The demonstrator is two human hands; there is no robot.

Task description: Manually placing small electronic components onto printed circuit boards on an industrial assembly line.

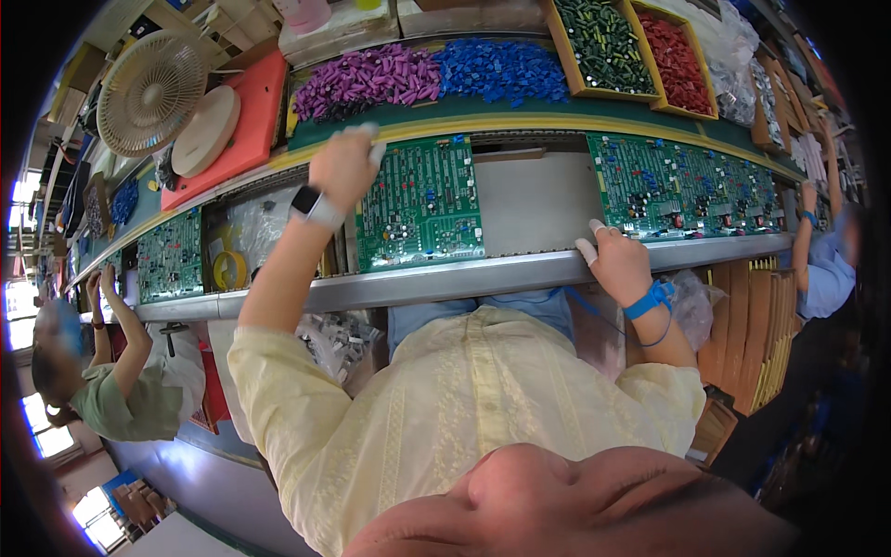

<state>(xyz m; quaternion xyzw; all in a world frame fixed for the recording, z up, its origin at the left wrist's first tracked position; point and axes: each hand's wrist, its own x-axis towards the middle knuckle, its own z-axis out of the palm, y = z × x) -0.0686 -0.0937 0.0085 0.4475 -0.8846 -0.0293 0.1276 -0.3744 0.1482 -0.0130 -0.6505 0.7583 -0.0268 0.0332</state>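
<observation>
Face [520, 478] nearest, left fingers [377, 154] at the green circuit board's [419, 204] upper-left corner.

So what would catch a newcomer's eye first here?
Probably the heaps of purple parts and blue parts, side by side at the top centre. Next, a green circuit board below, with the left hand near its upper left corner and the right hand by the metal rail.

The circuit board [422, 204] near the centre looks like glossy green plastic, rough with small parts; the rail [399, 289] on its six o'clock side is smooth metal with a soft sheen. At ten o'clock, the fan [152, 93] is smooth plastic; at two, the clear bag [731, 48] is crinkled, glossy plastic. Toward six, the shirt [436, 395] is matt, embroidered cloth.
</observation>
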